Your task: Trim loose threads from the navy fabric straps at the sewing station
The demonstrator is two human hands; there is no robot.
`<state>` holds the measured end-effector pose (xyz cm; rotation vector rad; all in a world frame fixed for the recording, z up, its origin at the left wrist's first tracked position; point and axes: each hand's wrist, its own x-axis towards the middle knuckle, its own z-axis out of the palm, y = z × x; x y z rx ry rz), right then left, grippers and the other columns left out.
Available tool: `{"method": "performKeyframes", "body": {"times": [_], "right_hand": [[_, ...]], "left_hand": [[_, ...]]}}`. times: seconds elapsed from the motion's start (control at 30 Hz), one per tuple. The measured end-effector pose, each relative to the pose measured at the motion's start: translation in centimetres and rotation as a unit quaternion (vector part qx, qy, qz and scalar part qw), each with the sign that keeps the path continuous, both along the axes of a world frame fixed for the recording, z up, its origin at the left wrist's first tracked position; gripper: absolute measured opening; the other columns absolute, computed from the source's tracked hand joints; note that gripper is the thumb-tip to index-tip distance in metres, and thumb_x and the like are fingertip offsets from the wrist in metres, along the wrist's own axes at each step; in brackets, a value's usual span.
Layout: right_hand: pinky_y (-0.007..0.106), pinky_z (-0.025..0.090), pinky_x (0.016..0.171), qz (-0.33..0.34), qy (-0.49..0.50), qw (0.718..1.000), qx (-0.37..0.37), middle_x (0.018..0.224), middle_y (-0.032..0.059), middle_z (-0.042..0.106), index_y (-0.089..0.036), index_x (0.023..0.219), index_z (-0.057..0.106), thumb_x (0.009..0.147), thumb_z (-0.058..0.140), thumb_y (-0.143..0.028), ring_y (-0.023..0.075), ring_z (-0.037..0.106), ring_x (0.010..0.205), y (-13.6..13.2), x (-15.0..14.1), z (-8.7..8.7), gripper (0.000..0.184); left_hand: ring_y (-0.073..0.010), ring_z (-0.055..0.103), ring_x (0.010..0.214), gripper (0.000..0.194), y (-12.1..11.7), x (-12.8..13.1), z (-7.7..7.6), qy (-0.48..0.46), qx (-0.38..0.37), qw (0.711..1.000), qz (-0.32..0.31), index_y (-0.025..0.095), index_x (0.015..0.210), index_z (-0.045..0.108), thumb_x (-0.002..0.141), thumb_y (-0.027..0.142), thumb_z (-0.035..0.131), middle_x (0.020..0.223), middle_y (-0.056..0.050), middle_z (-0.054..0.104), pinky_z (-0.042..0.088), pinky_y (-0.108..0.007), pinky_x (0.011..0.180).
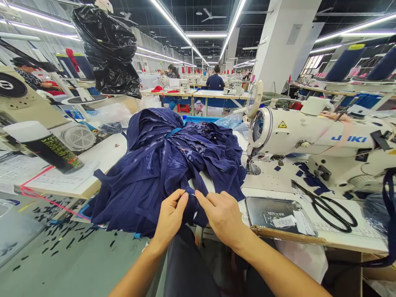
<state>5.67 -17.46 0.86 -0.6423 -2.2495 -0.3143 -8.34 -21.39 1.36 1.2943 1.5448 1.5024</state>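
A large bundle of navy garments point(145, 165), tied across its middle with a blue strip point(173, 132), is heaped in front of me. At its near edge my left hand point(171, 214) is closed, thumb against fingers, on a piece of navy fabric point(190, 191). My right hand point(224, 216) pinches the same piece from the other side, its index finger stretched toward the left thumb. A small pale sliver shows between the fingertips; I cannot tell what it is. Loose navy straps hang just below both hands, over my lap.
To the right stands a white sewing machine point(291, 128), with navy scraps point(312, 179) on its bed. Black-handled scissors point(331, 210) lie beside a dark tray point(260, 206) holding white labels. A spray can point(52, 150) leans at left. Other people sit farther back.
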Motion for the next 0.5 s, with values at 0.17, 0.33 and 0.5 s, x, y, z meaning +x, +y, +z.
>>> {"method": "performKeyframes", "body": {"times": [0.17,0.33,0.5], "right_hand": [[0.028,0.023,0.051,0.008,-0.012,1.000,0.010,0.061,0.0025,0.052,-0.007,0.103,0.059,0.084,0.035,-0.005,0.0132,0.043,0.052,0.0,0.1,0.2,0.031],[0.029,0.023,0.051,0.055,-0.096,0.994,0.028,0.062,0.0026,0.053,-0.006,0.103,0.058,0.081,0.039,-0.006,0.0135,0.044,0.052,0.9,0.7,0.8,0.030],[0.029,0.023,0.052,0.110,-0.144,0.982,0.059,0.063,0.0022,0.051,-0.007,0.100,0.057,0.085,0.036,-0.008,0.0128,0.046,0.054,2.0,1.2,1.2,0.026]], "left_hand": [[-0.0094,0.040,0.055,0.025,-0.1,-0.3,-0.2,0.037,0.008,0.999,-0.012,0.016,0.068,0.055,0.077,0.037,0.047,0.059,0.004,0.047,0.035,-0.019,0.053],[-0.0093,0.036,0.054,0.026,0.0,-1.1,-0.5,0.068,0.000,0.996,-0.055,0.016,0.066,0.053,0.078,0.038,0.046,0.058,0.004,0.043,0.033,-0.020,0.053],[-0.0095,0.037,0.054,0.029,0.3,-1.7,-0.8,0.020,-0.039,0.991,-0.125,0.016,0.066,0.050,0.077,0.043,0.047,0.059,0.003,0.044,0.034,-0.021,0.052]]}}
